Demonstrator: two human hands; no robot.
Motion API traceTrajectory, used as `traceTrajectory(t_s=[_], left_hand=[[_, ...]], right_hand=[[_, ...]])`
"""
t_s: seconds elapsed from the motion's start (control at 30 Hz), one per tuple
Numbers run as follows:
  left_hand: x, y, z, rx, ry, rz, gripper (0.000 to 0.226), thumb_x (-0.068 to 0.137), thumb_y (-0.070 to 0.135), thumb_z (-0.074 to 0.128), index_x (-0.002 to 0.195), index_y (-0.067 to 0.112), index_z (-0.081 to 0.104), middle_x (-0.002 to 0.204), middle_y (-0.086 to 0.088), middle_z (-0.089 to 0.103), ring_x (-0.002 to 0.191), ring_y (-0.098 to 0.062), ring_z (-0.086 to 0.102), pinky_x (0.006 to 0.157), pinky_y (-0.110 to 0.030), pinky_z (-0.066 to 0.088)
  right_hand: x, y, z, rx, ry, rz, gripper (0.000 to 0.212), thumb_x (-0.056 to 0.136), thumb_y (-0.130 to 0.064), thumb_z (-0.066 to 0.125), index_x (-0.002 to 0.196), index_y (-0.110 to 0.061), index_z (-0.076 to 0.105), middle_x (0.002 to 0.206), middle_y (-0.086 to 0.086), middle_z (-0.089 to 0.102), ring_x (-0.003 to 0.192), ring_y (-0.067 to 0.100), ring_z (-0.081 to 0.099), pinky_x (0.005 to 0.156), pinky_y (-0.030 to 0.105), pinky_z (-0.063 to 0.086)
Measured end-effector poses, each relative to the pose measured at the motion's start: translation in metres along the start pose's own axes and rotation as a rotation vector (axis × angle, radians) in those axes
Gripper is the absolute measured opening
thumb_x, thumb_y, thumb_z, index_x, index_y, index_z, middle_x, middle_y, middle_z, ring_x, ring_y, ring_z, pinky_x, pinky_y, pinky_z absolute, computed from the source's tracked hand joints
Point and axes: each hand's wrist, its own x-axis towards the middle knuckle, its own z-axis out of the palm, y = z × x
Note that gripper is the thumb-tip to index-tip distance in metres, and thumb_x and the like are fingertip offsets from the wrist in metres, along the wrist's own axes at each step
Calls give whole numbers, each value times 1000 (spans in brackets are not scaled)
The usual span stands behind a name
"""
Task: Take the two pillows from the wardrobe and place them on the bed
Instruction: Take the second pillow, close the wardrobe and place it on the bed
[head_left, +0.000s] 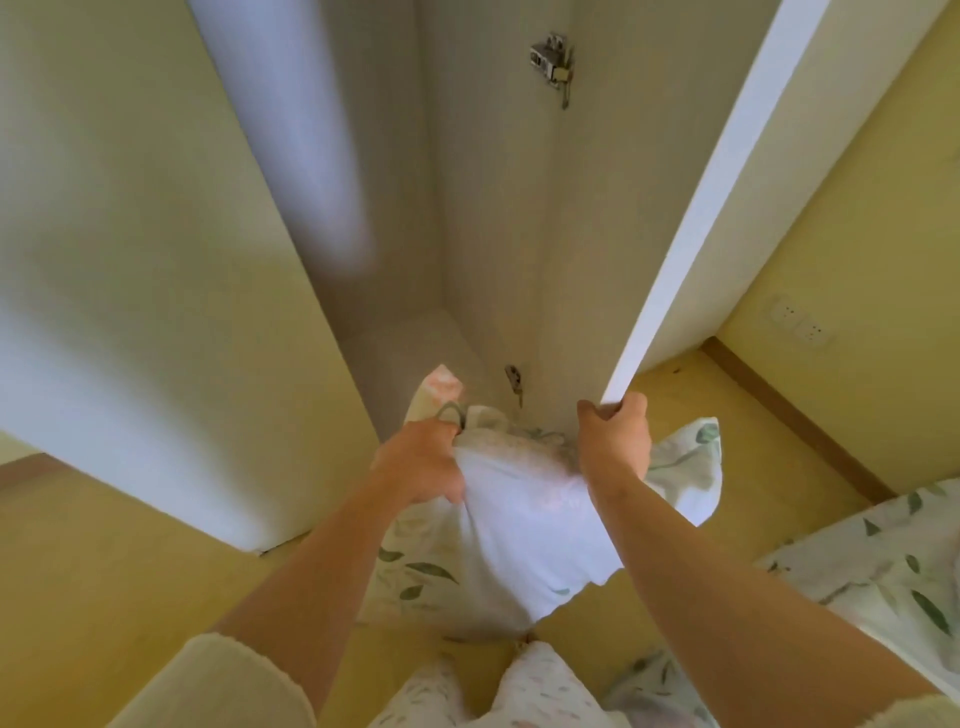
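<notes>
1. Yellowish floor (78, 571) ran under a pale wardrobe (493, 234). A wall (857, 260) of the same tint on the right carried one socket (800, 327).
2. A door (701, 208) on the right stood open, and two hinges (550, 60) showed inside.
3. The left hand (421, 462) gripped bunched pillows (519, 530), white and leaf-printed, at the wardrobe's mouth above the floor. I could not count them surely.
4. The right hand (615, 436) had its fingers curled round the door's edge.
5. One leaf-printed bed (883, 561) lay low right, apart from the pillows.
</notes>
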Motion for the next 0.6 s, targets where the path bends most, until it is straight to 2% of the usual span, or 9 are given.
traceTrajectory(t_s=[0.17, 0.3, 0.4, 0.53, 0.6], left_hand=[[-17, -45, -16, 5, 88, -42, 50, 56, 14, 74, 104, 14, 59, 96, -6, 65, 89, -27, 61, 77, -36, 55], [-31, -73, -35, -25, 152, -102, 50, 57, 13, 73, 106, 12, 59, 88, -2, 56, 80, -22, 52, 67, -29, 46], [-41, -88, -49, -56, 194, -135, 47, 59, 14, 73, 103, 10, 59, 88, -3, 55, 80, -21, 51, 66, -28, 45], [-54, -103, -72, -102, 266, -159, 47, 63, 13, 74, 106, 7, 58, 102, -11, 62, 89, -25, 56, 69, -28, 44], [-60, -106, -86, -126, 306, -154, 46, 63, 11, 75, 105, 5, 59, 105, -13, 62, 87, -24, 54, 68, -27, 41]], right_hand=[[-39, -20, 44, -23, -112, -23, 10, 92, -14, 46, 100, -12, 39, 104, 7, 48, 89, 25, 50, 75, 38, 46], [-61, -37, 75, -58, -282, -56, 29, 92, -8, 39, 120, -10, 39, 114, 10, 52, 95, 29, 55, 78, 40, 51], [-74, -51, 92, -76, -405, -144, 39, 91, -4, 41, 130, -10, 39, 114, 10, 57, 93, 27, 59, 79, 39, 54], [-87, -75, 106, -86, -489, -265, 42, 92, -7, 42, 133, -15, 41, 131, 10, 52, 114, 27, 54, 93, 35, 48], [-89, -91, 109, -67, -499, -304, 39, 92, -9, 44, 131, -14, 44, 132, 9, 51, 116, 25, 52, 97, 35, 46]])
